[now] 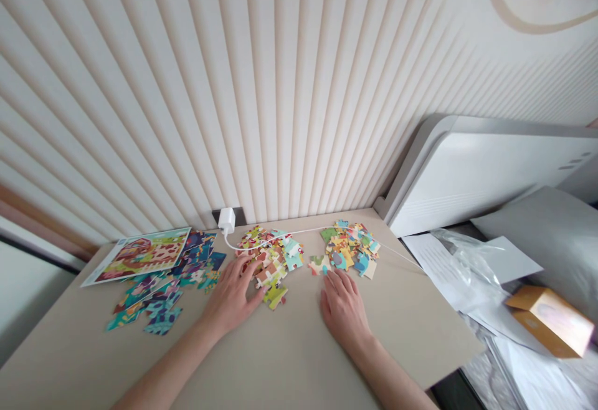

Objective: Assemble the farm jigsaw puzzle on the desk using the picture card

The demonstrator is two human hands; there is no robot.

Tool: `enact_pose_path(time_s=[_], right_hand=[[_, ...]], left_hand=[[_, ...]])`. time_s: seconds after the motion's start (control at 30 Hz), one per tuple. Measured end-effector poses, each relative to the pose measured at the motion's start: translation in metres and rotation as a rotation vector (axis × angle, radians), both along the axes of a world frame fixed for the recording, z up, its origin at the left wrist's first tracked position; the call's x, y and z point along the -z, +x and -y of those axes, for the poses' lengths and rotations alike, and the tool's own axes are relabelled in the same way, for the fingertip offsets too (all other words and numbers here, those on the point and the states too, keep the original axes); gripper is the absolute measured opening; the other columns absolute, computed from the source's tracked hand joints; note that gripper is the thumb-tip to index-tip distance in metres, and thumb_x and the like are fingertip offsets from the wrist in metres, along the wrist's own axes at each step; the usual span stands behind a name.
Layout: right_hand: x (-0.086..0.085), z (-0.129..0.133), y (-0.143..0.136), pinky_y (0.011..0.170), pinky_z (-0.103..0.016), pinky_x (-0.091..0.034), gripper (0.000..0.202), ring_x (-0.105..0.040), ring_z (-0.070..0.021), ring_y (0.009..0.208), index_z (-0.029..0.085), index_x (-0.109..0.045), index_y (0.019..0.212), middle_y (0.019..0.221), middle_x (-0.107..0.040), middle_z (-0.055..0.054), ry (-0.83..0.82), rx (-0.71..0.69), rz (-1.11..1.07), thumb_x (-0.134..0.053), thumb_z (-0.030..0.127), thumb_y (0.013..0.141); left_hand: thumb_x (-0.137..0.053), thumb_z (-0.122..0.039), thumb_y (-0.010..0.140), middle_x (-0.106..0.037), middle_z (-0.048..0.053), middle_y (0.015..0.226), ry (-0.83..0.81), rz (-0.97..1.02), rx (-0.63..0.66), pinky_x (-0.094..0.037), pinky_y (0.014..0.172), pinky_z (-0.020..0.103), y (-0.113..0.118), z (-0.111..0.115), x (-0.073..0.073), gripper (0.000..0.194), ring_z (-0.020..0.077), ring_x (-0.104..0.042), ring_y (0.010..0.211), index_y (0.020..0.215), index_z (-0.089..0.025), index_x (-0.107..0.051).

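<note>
My left hand (pixel 232 296) lies with its fingers apart at the left edge of the middle pile of jigsaw puzzle pieces (pixel 267 266). Its fingertips touch the pieces there, and the thumb reaches toward a green piece (pixel 275 296) at the pile's near end. Stretched out on the tabletop, my right hand (pixel 344 305) has its fingertips against a pale puzzle piece (pixel 319 265) with green and red parts. Just beyond that hand sits a yellow and blue pile of puzzle pieces (pixel 348 245). Neither hand lifts anything.
Dark blue and purple puzzle pieces (pixel 163 310) lie at the left, beside a printed picture sheet (pixel 144 254). A white charger (pixel 227 219) in the wall trails its cable (pixel 308 230) across the piles. Right of the table are papers (pixel 434 266) and an orange box (pixel 546 319).
</note>
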State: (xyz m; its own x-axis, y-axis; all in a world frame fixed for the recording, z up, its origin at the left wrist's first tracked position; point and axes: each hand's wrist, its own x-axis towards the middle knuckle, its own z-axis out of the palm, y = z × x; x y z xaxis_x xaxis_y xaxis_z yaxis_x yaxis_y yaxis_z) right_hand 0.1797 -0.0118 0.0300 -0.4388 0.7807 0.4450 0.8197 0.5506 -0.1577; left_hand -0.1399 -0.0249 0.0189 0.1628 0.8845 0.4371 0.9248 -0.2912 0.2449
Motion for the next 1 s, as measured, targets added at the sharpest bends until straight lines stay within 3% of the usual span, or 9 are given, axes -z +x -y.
enact_pose_path(time_s=[0.13, 0.2, 0.3, 0.43, 0.57, 0.7, 0.83, 0.93, 1.0], right_hand=[[-0.01, 0.019, -0.013, 0.109, -0.045, -0.048, 0.036, -0.056, -0.0273, 0.127, 0.022, -0.066, 0.128, 0.131, -0.066, -0.011, -0.089, -0.226, -0.037, -0.053, 0.017, 0.095], [-0.015, 0.019, -0.027, 0.108, -0.044, -0.049, 0.036, -0.055, -0.0268, 0.128, 0.023, -0.064, 0.131, 0.134, -0.064, -0.012, -0.168, -0.254, -0.078, -0.053, 0.022, 0.097], [-0.017, -0.002, -0.051, 0.112, -0.047, -0.045, 0.046, -0.05, -0.0283, 0.134, 0.02, -0.053, 0.144, 0.142, -0.058, -0.015, -0.218, -0.139, -0.152, -0.051, 0.031, 0.099], [-0.013, -0.047, -0.082, 0.114, -0.054, -0.039, 0.063, -0.044, -0.0342, 0.14, 0.017, -0.044, 0.152, 0.148, -0.051, -0.02, -0.272, 0.097, -0.192, -0.051, 0.05, 0.098], [-0.006, -0.064, -0.104, 0.114, -0.056, -0.035, 0.071, -0.039, -0.0384, 0.143, 0.015, -0.042, 0.154, 0.152, -0.046, -0.023, -0.311, 0.109, -0.167, -0.049, 0.057, 0.097], [-0.002, -0.056, -0.111, 0.117, -0.055, -0.03, 0.062, -0.038, -0.036, 0.143, 0.02, -0.048, 0.149, 0.151, -0.047, -0.02, -0.242, 0.045, -0.161, -0.055, 0.051, 0.096], [0.0, -0.048, -0.107, 0.114, -0.049, -0.035, 0.045, -0.044, -0.032, 0.139, 0.022, -0.061, 0.132, 0.145, -0.053, -0.016, -0.223, -0.019, -0.208, -0.055, 0.05, 0.096], [0.0, -0.054, -0.107, 0.109, -0.045, -0.04, 0.033, -0.052, -0.0289, 0.13, 0.023, -0.066, 0.117, 0.137, -0.059, -0.013, -0.25, -0.015, -0.248, -0.05, 0.047, 0.099], [-0.002, -0.064, -0.11, 0.111, -0.043, -0.038, 0.032, -0.053, -0.0275, 0.129, 0.023, -0.065, 0.12, 0.137, -0.059, -0.013, -0.269, -0.004, -0.246, -0.049, 0.043, 0.1]], left_hand=[[-0.051, -0.049, 0.098, -0.052, 0.015, 0.141, 0.016, 0.029, -0.081, -0.042, 0.112, 0.052, -0.002, -0.006, 0.004, 0.061, 0.0345, -0.048, 0.135, 0.152, -0.025, -0.039], [-0.049, -0.051, 0.098, -0.051, 0.017, 0.142, 0.014, 0.016, -0.124, -0.041, 0.112, 0.054, -0.003, -0.01, 0.005, 0.064, 0.0354, -0.049, 0.134, 0.154, -0.022, -0.037], [-0.049, -0.054, 0.098, -0.05, 0.018, 0.142, -0.009, -0.011, -0.162, -0.041, 0.111, 0.054, -0.003, -0.017, 0.008, 0.067, 0.0364, -0.049, 0.135, 0.156, -0.022, -0.036], [-0.05, -0.058, 0.098, -0.046, 0.016, 0.15, -0.037, -0.05, -0.168, -0.037, 0.113, 0.058, -0.001, -0.024, 0.011, 0.069, 0.0389, -0.036, 0.145, 0.157, -0.027, -0.034], [-0.05, -0.059, 0.098, -0.042, 0.016, 0.154, -0.036, -0.09, -0.161, -0.037, 0.113, 0.059, 0.001, -0.025, 0.009, 0.066, 0.04, -0.036, 0.145, 0.156, -0.03, -0.038], [-0.054, -0.056, 0.096, -0.05, 0.015, 0.141, 0.001, -0.075, -0.119, -0.041, 0.11, 0.056, 0.004, -0.019, -0.002, 0.059, 0.0371, -0.047, 0.134, 0.15, -0.03, -0.048], [-0.057, -0.049, 0.095, -0.056, 0.013, 0.125, -0.01, -0.044, -0.078, -0.044, 0.107, 0.053, 0.006, -0.01, -0.011, 0.048, 0.0333, -0.054, 0.121, 0.139, -0.029, -0.059], [-0.055, -0.047, 0.096, -0.057, 0.012, 0.125, -0.015, -0.029, -0.062, -0.046, 0.105, 0.052, 0.006, -0.008, -0.012, 0.043, 0.032, -0.056, 0.118, 0.134, -0.028, -0.061], [-0.053, -0.047, 0.097, -0.057, 0.013, 0.126, -0.013, -0.026, -0.085, -0.045, 0.106, 0.052, 0.006, -0.01, -0.008, 0.044, 0.0325, -0.056, 0.12, 0.135, -0.026, -0.059]])
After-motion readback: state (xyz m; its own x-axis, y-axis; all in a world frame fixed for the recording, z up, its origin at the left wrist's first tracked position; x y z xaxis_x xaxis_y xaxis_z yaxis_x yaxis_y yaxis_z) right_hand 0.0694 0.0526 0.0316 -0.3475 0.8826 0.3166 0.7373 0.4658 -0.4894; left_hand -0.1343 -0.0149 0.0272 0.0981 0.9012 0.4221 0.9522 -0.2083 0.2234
